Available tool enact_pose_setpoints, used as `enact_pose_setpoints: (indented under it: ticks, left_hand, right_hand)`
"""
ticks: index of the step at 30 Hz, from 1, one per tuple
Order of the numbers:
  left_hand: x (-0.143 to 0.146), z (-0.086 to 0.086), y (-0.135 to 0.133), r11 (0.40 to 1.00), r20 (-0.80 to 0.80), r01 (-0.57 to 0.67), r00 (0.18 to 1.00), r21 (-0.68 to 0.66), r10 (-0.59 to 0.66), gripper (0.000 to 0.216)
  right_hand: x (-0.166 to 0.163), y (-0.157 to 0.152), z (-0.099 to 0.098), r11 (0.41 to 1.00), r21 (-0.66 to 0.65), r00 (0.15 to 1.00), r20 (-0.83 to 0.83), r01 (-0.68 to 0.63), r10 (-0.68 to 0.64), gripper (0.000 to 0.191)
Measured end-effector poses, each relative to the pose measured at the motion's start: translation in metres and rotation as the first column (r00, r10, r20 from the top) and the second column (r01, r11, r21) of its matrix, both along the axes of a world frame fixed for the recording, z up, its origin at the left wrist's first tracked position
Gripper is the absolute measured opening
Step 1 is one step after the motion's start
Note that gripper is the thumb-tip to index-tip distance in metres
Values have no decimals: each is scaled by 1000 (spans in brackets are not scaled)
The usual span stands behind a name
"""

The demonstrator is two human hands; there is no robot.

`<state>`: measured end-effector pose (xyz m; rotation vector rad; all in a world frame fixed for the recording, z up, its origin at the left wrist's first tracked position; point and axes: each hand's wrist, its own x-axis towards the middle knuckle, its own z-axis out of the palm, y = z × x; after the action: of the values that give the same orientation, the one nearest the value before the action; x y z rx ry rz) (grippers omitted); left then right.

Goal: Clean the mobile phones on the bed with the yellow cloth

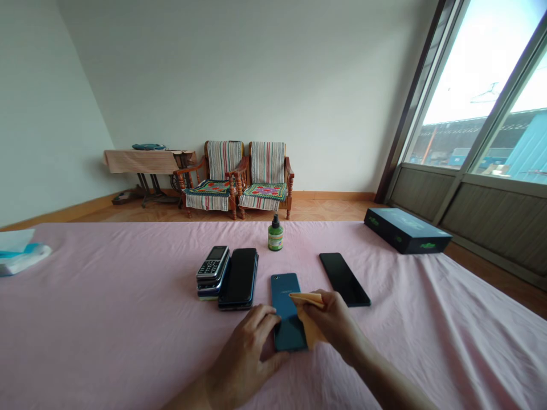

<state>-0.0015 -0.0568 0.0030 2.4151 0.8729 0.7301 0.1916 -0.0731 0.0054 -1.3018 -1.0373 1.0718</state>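
Note:
A blue smartphone [287, 324] lies back side up on the pink cloth, its camera at the far end. My left hand [250, 344] steadies it, fingers against the left edge and thumb at the near edge. Pinched in my right hand [335, 319] is a folded yellow cloth [314, 329], which is over the phone's right side. Left of the phone, a stack of smartphones [240, 276] sits beside a stack of keypad phones [213, 267]. To the right lies a black smartphone [345, 279], dark face up.
Behind the phones stands a green spray bottle [276, 234]. A black box [404, 230] rests at the far right, and a tissue pack [23, 259] at the left edge. Pink fabric [128, 336] covers the surface. Two wooden chairs [239, 176] stand beyond it.

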Motion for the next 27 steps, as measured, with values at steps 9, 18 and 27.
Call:
enact_pose_setpoints:
  ticks: [9, 18, 27]
  left_hand:
    - [-1, -5, 0, 998, -16, -44, 999, 40, 45, 62]
    - [-6, -13, 5, 964, 49, -145, 989, 221, 137, 45]
    - [-6, -3, 1, 965, 186, -249, 955, 79, 232, 25]
  right_hand:
    - [-6, -9, 7, 999, 28, 899, -436, -38, 46, 31]
    - [-1, -2, -5, 992, 49, 936, -340, 119, -95, 36]
    - [19, 8, -21, 953, 162, 966, -51, 258, -253, 25]
